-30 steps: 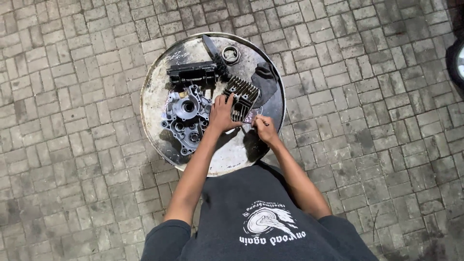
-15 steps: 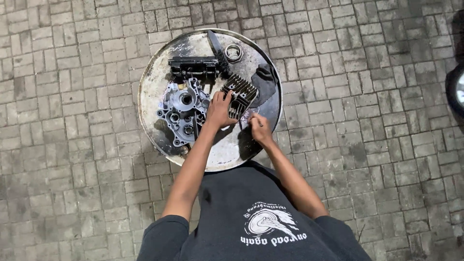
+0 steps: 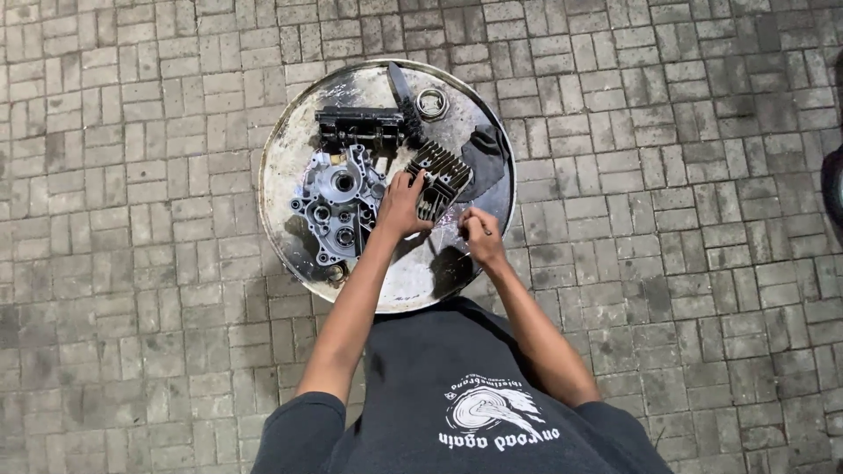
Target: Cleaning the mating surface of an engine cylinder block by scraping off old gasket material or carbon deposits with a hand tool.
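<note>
A round metal drum top (image 3: 299, 140) carries engine parts. My left hand (image 3: 402, 209) grips the near end of a dark finned cylinder head (image 3: 442, 178) at the middle of the drum. My right hand (image 3: 479, 235) is just right of it, fingers pinched on a small thin tool I cannot identify. A silver engine crankcase half (image 3: 338, 209) lies left of my left hand. Behind it sits a black rectangular engine part (image 3: 360, 127).
A metal ring (image 3: 432, 104) and a long dark bar (image 3: 404, 96) lie at the drum's far edge, and a dark rag (image 3: 486, 156) at its right. Grey paving bricks (image 3: 659, 175) surround the drum. A dark object (image 3: 834, 189) shows at the right frame edge.
My right hand has drawn back slightly from the finned head toward me. My left hand stays on the head. The view has shifted a little.
</note>
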